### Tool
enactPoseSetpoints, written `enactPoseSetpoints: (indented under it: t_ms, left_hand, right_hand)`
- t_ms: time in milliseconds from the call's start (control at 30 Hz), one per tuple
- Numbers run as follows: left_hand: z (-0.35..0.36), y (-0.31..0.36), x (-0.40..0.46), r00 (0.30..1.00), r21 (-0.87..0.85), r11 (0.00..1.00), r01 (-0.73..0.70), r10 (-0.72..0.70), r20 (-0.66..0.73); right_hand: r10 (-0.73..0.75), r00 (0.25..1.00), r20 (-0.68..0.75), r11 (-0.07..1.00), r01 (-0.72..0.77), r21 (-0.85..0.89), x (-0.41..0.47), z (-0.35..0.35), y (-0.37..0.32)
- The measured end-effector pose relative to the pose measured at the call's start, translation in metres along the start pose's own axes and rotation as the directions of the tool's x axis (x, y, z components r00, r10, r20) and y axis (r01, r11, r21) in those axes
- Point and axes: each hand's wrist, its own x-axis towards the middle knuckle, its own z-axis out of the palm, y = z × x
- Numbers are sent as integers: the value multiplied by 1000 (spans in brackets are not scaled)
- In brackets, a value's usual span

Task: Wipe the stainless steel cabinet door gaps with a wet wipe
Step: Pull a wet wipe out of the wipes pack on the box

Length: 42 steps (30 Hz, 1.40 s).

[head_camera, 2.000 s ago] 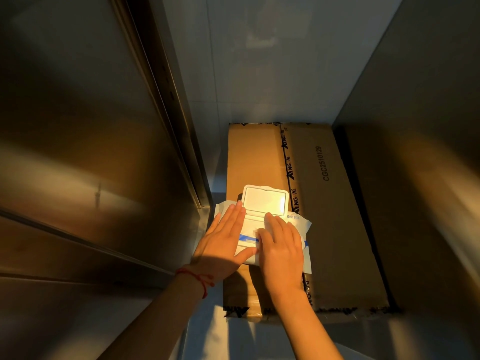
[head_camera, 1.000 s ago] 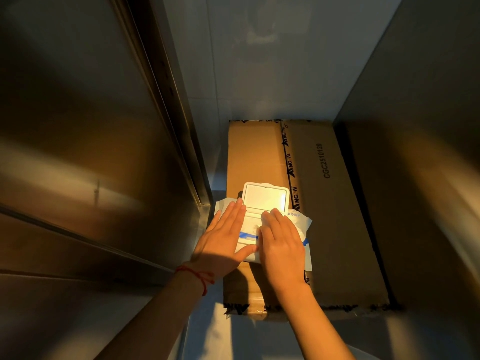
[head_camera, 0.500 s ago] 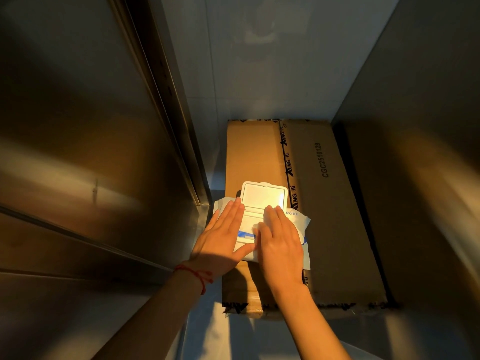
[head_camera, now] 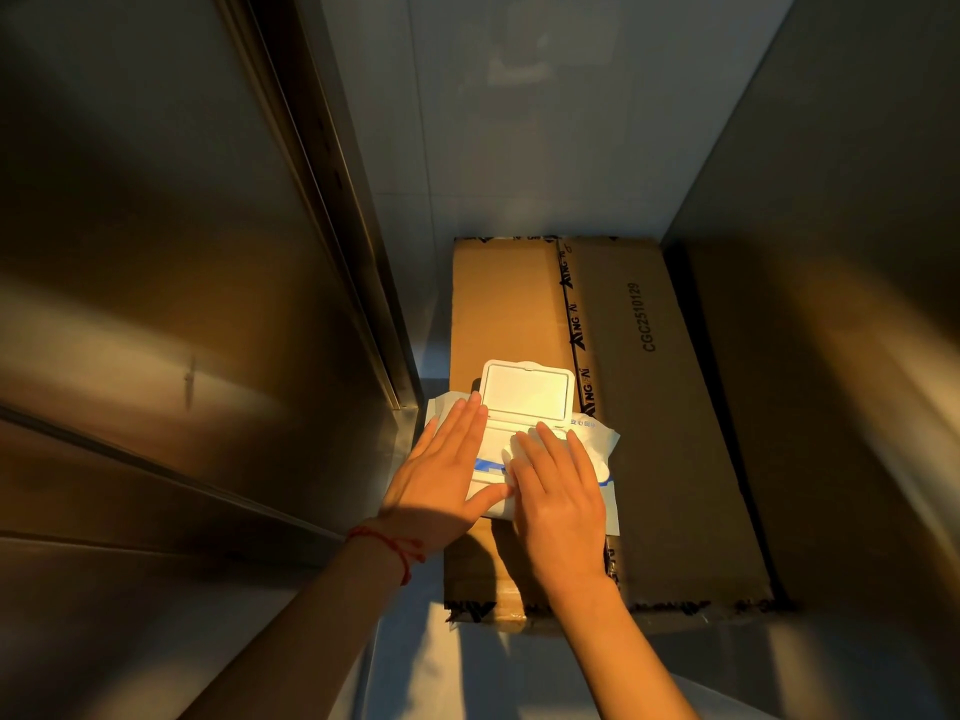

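While the wet wipe pack (head_camera: 545, 449) sits on the cardboard box (head_camera: 649, 433) with its lid (head_camera: 525, 389) up, the left hand (head_camera: 441, 480) lies flat on it. The right hand (head_camera: 558, 491) has straight fingers on a wet wipe (head_camera: 511, 452) at the opening.

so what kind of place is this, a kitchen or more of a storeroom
Hard to be sure; likely a kitchen back area or storeroom nook. Brushed stainless steel cabinet on the left, another metal panel on the right, pale tiled wall behind, and a flattened cardboard box between them.

Pale floor (head_camera: 405, 667); flat on it, a cardboard box (head_camera: 670, 433) running near to far, its far end against the wall, wet-wipe pack (head_camera: 597, 439) on top.
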Motion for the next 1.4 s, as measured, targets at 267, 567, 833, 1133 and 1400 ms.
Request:
enactPoseSetpoints:
  t_ms: [267,567,833,1133,1400]
  left_hand:
    - [1,0,0,1000,-22,1000,-1,1,-8]
    - [-2,0,-2,1000,-23,1000,-1,1,18]
    - [-4,2,-1,999,-6,1000,24,-24,48]
    - [-2,1,-2,1000,-36,999,0,0,14]
    - [-4,4,-3,999,-56,998,28,-26,30]
  right_hand:
    - [-36,996,-79,999,38,28,-6,1,2]
    - [-43,987,-156,998,51,44,-13,-2,1]
    - [-84,990,-109,996,86,9,-20,-3,3]
    - [-50,995,-92,998,52,24,-20,-4,-3]
    - [1,988,-151,993,17,121,-17,-9,-6]
